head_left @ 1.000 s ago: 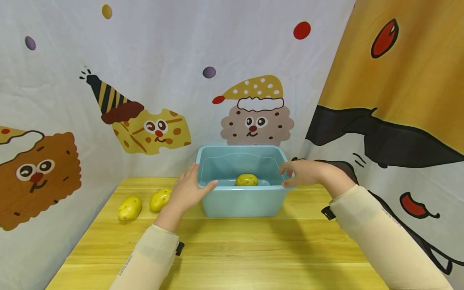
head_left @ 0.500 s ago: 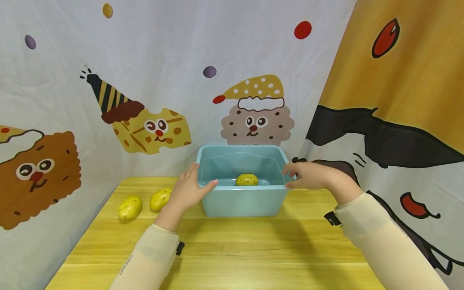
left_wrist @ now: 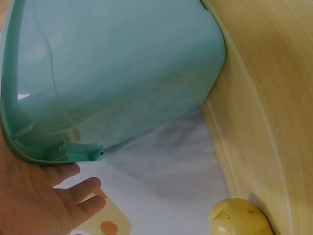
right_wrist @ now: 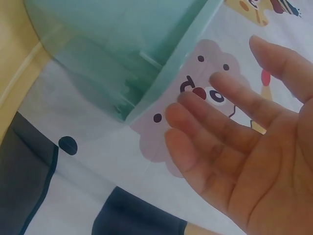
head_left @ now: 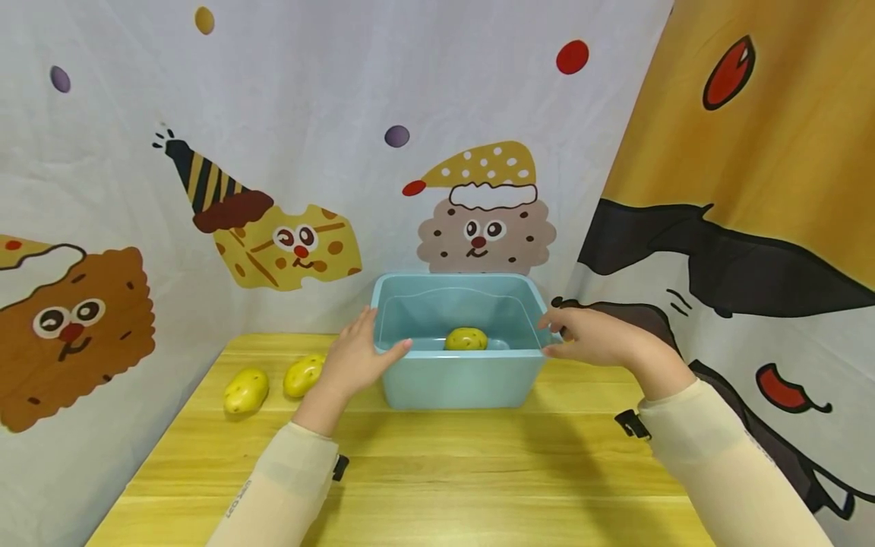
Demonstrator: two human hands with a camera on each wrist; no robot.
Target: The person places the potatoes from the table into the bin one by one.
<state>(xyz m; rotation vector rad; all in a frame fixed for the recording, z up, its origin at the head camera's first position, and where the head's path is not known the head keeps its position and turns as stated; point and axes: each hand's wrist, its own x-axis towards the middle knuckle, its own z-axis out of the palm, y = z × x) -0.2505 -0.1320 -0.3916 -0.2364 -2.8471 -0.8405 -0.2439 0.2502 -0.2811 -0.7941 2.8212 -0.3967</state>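
Left hand (head_left: 354,358) touches light-blue rectangular plastic bin (head_left: 461,384), fingers spread, gripping nothing; right hand (head_left: 596,336), fingers loosely parted, hovers empty just beside.

Right hand (head_left: 593,336) farther right than before

From here I can enter the blue tub (head_left: 465,381) from above; left of it two yellow potatoes (head_left: 246,391) obstruct, behind it the curtain (head_left: 328,91).
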